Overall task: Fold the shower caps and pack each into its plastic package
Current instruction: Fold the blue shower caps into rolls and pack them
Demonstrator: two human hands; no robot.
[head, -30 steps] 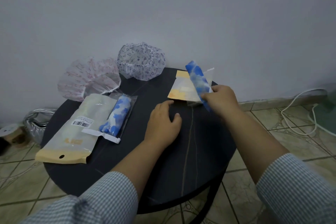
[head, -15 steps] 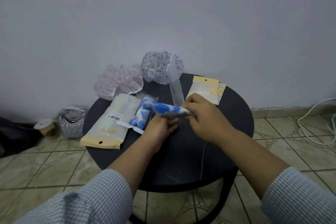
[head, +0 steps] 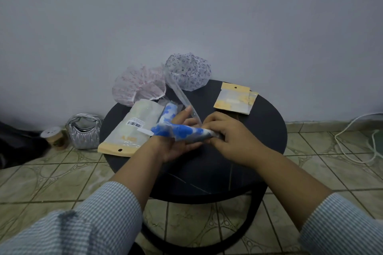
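Note:
A rolled blue-and-white shower cap point(head: 182, 131) lies across both hands above the round black table point(head: 265, 130). My left hand point(head: 176, 143) cups it from below, palm up. My right hand point(head: 226, 132) pinches its right end. A clear narrow plastic package point(head: 186, 99) rises from between the hands toward the back. Another rolled blue cap in a clear sleeve point(head: 169, 111) lies by a large cream package point(head: 134, 126). An open pink-print cap point(head: 138, 85) and an open purple-print cap point(head: 188, 71) sit at the table's back. Two small orange-edged packages point(head: 234, 99) lie at the back right.
A silver handbag point(head: 85, 130) and a roll of tape point(head: 53, 135) stand on the tiled floor left of the table, by the wall. A white cable point(head: 352, 128) lies on the floor at the right. The wall stands close behind the table.
My right hand carried the rolled blue cap from the back right to the table's middle, and my left hand rose from the table and took it from below. The view pulled back.

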